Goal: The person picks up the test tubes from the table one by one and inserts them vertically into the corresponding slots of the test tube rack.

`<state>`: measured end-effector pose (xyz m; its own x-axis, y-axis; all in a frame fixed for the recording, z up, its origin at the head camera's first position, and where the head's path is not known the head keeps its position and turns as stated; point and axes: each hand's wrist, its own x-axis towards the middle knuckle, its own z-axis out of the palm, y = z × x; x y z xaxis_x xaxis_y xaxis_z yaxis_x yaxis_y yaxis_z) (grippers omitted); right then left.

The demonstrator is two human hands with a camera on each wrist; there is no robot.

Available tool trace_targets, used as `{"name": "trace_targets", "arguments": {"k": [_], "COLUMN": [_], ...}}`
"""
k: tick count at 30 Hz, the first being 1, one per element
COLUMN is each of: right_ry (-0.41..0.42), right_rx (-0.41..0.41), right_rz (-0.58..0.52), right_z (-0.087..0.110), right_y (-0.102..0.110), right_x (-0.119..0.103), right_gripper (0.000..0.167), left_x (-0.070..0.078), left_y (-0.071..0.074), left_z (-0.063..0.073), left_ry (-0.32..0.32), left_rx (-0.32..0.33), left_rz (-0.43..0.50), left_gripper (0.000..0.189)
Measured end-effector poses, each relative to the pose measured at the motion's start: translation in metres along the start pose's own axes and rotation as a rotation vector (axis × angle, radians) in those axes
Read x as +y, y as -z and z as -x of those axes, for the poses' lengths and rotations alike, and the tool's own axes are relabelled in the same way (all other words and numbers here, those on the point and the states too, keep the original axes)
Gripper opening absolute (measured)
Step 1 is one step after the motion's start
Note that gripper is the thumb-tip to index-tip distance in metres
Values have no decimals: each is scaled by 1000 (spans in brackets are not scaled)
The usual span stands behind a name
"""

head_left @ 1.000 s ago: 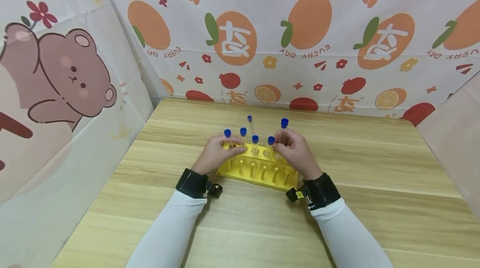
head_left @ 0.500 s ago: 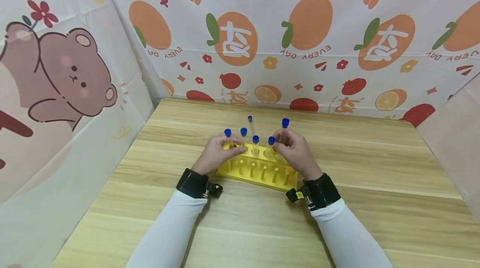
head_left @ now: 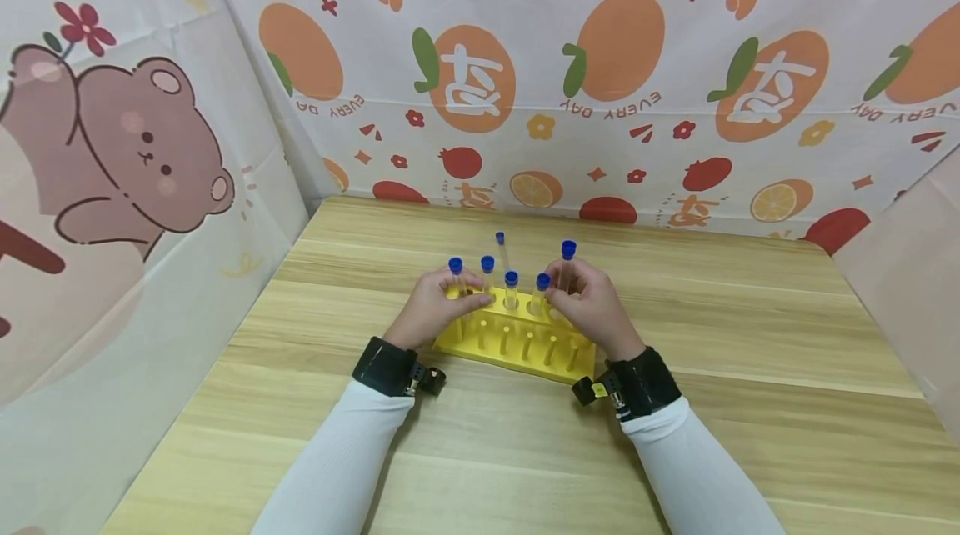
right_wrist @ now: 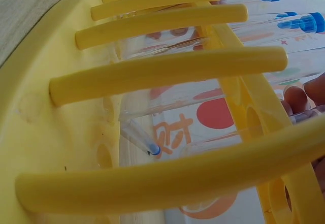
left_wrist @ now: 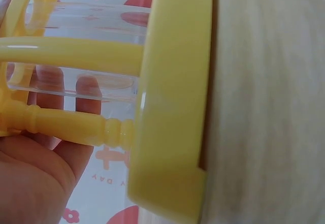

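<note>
A yellow test tube rack [head_left: 491,353] stands on the wooden table. Round its left end my left hand [head_left: 427,307] is gripping, thumb along the top near two blue-capped tubes [head_left: 487,264]; the left wrist view has fingers [left_wrist: 89,89] behind the rack's post. My right hand [head_left: 596,307] pinches a clear test tube [head_left: 568,252] with a blue cap, upright over the rack's right end and higher than the others. In the right wrist view its clear lower part [right_wrist: 216,141] shows below the top plate. Two more capped tubes [head_left: 511,278] sit between the hands.
Behind the rack another blue-capped tube [head_left: 500,239] lies on the table [head_left: 495,452]. A row of yellow pegs [head_left: 528,343] rises from the rack's front. A printed cloth [head_left: 540,68] hangs along the table's far edge, and another covers the left side.
The tube in my right hand has sunk slightly toward the rack, its cap now a little lower. My left hand keeps its place on the rack.
</note>
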<state>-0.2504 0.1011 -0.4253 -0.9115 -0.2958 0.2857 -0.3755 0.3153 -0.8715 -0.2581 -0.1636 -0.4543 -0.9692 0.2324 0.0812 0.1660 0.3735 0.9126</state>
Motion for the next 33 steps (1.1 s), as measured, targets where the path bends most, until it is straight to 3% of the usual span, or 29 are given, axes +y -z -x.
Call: {"name": "trace_targets", "arguments": {"k": [33], "right_ry": [3], "right_rx": [-12], "right_rz": [-8], "right_z": [0], "right_y": [0], "right_x": [-4], "right_gripper": [12], "left_x": [3], "left_y": [1], "left_z": [2], "left_ry": [24], "left_rx": [-5], "left_rz": [5], "left_gripper": [28]}}
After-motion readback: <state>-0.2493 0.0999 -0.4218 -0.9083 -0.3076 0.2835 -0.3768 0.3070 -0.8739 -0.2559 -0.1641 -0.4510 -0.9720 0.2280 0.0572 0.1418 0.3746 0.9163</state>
